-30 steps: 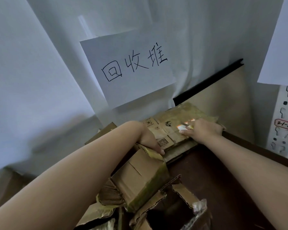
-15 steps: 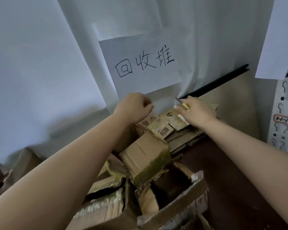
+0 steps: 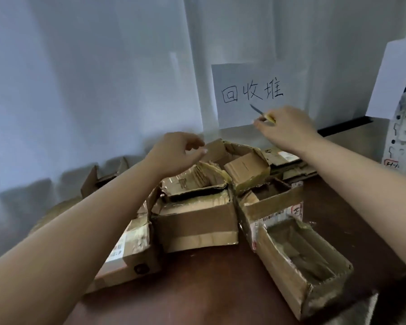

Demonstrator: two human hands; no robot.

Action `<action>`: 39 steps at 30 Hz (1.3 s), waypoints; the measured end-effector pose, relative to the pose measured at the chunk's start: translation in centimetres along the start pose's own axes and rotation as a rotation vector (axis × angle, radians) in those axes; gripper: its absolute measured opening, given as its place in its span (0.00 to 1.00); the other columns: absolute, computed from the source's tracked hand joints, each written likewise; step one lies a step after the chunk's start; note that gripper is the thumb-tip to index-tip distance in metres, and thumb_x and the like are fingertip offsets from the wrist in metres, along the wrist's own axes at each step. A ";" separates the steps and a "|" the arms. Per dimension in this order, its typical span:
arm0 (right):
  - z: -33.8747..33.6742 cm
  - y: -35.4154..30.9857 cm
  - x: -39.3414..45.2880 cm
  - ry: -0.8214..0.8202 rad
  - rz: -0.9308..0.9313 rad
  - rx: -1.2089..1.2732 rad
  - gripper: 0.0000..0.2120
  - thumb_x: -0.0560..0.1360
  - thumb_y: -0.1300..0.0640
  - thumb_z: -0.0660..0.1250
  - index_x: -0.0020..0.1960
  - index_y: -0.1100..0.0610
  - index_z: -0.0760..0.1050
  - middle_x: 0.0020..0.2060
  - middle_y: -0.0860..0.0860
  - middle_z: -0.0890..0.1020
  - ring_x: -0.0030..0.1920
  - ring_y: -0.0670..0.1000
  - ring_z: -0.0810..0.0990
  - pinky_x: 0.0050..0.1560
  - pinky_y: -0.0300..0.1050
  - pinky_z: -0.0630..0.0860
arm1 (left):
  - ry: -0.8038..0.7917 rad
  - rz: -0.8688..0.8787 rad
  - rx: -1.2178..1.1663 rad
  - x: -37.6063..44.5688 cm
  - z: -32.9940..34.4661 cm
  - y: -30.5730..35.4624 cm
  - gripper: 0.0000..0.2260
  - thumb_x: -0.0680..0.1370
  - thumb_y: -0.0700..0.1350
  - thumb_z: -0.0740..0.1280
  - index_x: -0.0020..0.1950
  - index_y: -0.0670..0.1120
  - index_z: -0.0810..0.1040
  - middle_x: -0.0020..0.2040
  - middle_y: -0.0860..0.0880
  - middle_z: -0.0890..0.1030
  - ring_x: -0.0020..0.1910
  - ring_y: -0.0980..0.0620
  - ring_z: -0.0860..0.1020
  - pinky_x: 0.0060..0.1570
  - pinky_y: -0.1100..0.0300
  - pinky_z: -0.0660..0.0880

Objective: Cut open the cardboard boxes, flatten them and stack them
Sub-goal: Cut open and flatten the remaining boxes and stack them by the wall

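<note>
Several worn cardboard boxes sit on a dark brown table [image 3: 220, 289]. A taped box [image 3: 197, 219] stands in the middle, an open-topped box [image 3: 300, 259] at the right front, a small box [image 3: 246, 170] behind. Flattened cardboard [image 3: 288, 165] lies stacked at the back right, below a paper sign [image 3: 256, 95]. My left hand [image 3: 174, 153] hovers above the box pile, fingers loosely curled, holding nothing. My right hand [image 3: 286, 127] is raised over the flattened stack and grips a thin yellow-handled knife [image 3: 261, 112], blade pointing up and left.
A white curtain [image 3: 92, 78] hangs behind the table. More boxes [image 3: 127, 249] lie under my left forearm and at the far left by the curtain. A white perforated post [image 3: 403, 125] with a paper sheet stands at the right edge.
Both hands have lifted off the flattened stack and drawn back. The view has swung left and down, so more boxes on the table show. The knife stays in my right hand.
</note>
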State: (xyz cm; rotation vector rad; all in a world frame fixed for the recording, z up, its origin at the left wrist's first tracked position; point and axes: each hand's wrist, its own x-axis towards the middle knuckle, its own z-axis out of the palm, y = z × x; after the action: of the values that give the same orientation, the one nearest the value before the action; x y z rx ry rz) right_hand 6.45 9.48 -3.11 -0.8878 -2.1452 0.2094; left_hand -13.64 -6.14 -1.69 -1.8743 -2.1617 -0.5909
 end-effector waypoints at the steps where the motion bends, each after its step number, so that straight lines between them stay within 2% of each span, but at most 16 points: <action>1: -0.2 -1.1 -0.5 -0.011 -0.011 0.004 0.19 0.79 0.42 0.59 0.52 0.57 0.79 0.43 0.53 0.80 0.44 0.55 0.77 0.44 0.46 0.72 | -0.031 -0.011 -0.016 -1.4 -0.1 -0.1 0.17 0.78 0.54 0.66 0.63 0.46 0.79 0.57 0.49 0.82 0.56 0.52 0.79 0.58 0.57 0.74; 3: -0.1 -3.2 -1.8 -0.054 -0.027 0.006 0.20 0.79 0.42 0.59 0.52 0.58 0.80 0.44 0.55 0.82 0.43 0.55 0.78 0.44 0.46 0.73 | -0.089 -0.024 -0.040 -4.1 0.4 -0.3 0.18 0.78 0.53 0.68 0.64 0.45 0.79 0.59 0.48 0.81 0.58 0.52 0.78 0.59 0.59 0.72; 7: 1.0 -7.0 -4.6 -0.147 -0.109 0.044 0.21 0.79 0.43 0.60 0.50 0.60 0.81 0.43 0.56 0.84 0.43 0.55 0.80 0.35 0.37 0.67 | -0.110 -0.015 0.022 -8.0 2.2 -1.2 0.17 0.76 0.54 0.69 0.62 0.47 0.79 0.58 0.48 0.80 0.58 0.50 0.77 0.59 0.54 0.73; 9: 2.0 -8.7 -5.8 -0.177 -0.129 0.020 0.20 0.79 0.44 0.60 0.48 0.59 0.81 0.41 0.54 0.83 0.42 0.54 0.79 0.33 0.37 0.64 | -0.076 -0.025 0.037 -9.6 2.8 -2.0 0.17 0.76 0.55 0.69 0.63 0.49 0.78 0.59 0.48 0.76 0.60 0.49 0.74 0.60 0.52 0.72; 13: 4.9 -11.6 -7.6 -0.244 -0.144 0.016 0.15 0.77 0.43 0.61 0.45 0.51 0.81 0.39 0.48 0.82 0.43 0.50 0.79 0.36 0.41 0.70 | 0.035 0.010 0.069 -12.7 3.6 -4.0 0.22 0.75 0.54 0.70 0.67 0.49 0.75 0.62 0.47 0.73 0.64 0.46 0.70 0.65 0.50 0.68; 15: 6.5 -12.7 -8.4 -0.257 -0.159 0.011 0.13 0.77 0.44 0.63 0.46 0.50 0.82 0.41 0.47 0.82 0.43 0.48 0.77 0.34 0.40 0.67 | 0.126 0.002 0.047 -14.3 3.8 -5.2 0.23 0.74 0.52 0.71 0.68 0.48 0.75 0.64 0.47 0.73 0.66 0.45 0.69 0.66 0.50 0.68; 18: 8.6 -13.8 -9.2 -0.274 -0.186 -0.003 0.15 0.74 0.41 0.66 0.48 0.51 0.81 0.43 0.47 0.82 0.45 0.49 0.78 0.38 0.42 0.72 | 0.239 -0.089 -0.005 -16.8 3.8 -7.5 0.27 0.71 0.50 0.74 0.69 0.47 0.73 0.65 0.46 0.71 0.66 0.45 0.69 0.66 0.52 0.68; 20: 9.6 -14.3 -9.7 -0.316 -0.177 -0.086 0.18 0.72 0.37 0.67 0.49 0.51 0.80 0.44 0.47 0.81 0.47 0.51 0.79 0.39 0.44 0.74 | 0.222 -0.173 -0.002 -18.4 3.9 -9.1 0.29 0.71 0.50 0.74 0.69 0.46 0.71 0.65 0.45 0.70 0.66 0.45 0.69 0.66 0.53 0.67; 23: 10.8 -14.7 -10.4 -0.362 -0.175 -0.291 0.22 0.69 0.32 0.67 0.52 0.48 0.76 0.47 0.47 0.81 0.50 0.54 0.79 0.38 0.44 0.69 | 0.172 -0.249 0.050 -20.6 4.5 -10.9 0.29 0.72 0.52 0.74 0.69 0.46 0.71 0.64 0.45 0.72 0.66 0.45 0.69 0.66 0.53 0.66; 26: 11.6 -14.8 -10.9 -0.344 -0.163 -0.408 0.18 0.72 0.37 0.67 0.55 0.46 0.76 0.51 0.48 0.81 0.53 0.55 0.79 0.39 0.44 0.68 | 0.157 -0.265 0.113 -22.3 5.6 -11.5 0.28 0.72 0.52 0.73 0.69 0.47 0.72 0.65 0.46 0.73 0.66 0.45 0.70 0.66 0.52 0.66; 30: 11.7 -15.2 -11.1 -0.250 -0.176 -0.403 0.08 0.76 0.45 0.66 0.49 0.48 0.77 0.45 0.49 0.81 0.49 0.57 0.80 0.37 0.44 0.67 | 0.101 -0.284 0.135 -23.1 6.7 -12.3 0.23 0.75 0.52 0.70 0.69 0.52 0.72 0.66 0.50 0.72 0.66 0.47 0.69 0.67 0.52 0.65; 33: 10.7 -15.5 -10.5 -0.182 -0.154 -0.313 0.09 0.75 0.45 0.67 0.42 0.49 0.74 0.39 0.49 0.79 0.45 0.57 0.79 0.36 0.43 0.67 | 0.083 -0.308 0.126 -23.0 6.7 -12.8 0.21 0.76 0.53 0.69 0.68 0.53 0.73 0.65 0.50 0.74 0.65 0.46 0.70 0.66 0.51 0.64; 36: 9.4 -15.7 -9.6 -0.188 -0.140 -0.255 0.15 0.75 0.45 0.68 0.35 0.51 0.69 0.34 0.48 0.76 0.41 0.55 0.76 0.35 0.43 0.66 | 0.053 -0.331 0.113 -23.0 6.4 -13.2 0.20 0.77 0.53 0.68 0.68 0.53 0.73 0.65 0.50 0.74 0.65 0.46 0.70 0.66 0.52 0.63; 39: 8.2 -15.9 -9.0 -0.177 -0.139 -0.203 0.12 0.75 0.45 0.68 0.39 0.52 0.74 0.35 0.49 0.77 0.42 0.56 0.77 0.37 0.44 0.67 | 0.022 -0.331 0.078 -23.1 5.8 -13.4 0.21 0.77 0.52 0.68 0.69 0.53 0.72 0.65 0.50 0.74 0.65 0.47 0.70 0.66 0.53 0.64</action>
State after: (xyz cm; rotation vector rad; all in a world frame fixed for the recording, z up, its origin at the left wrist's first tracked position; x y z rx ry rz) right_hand -3.86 -7.08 -7.57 -0.8560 -2.4154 -0.0010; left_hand -22.47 -25.64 -18.63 -1.4738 -2.4613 -0.5731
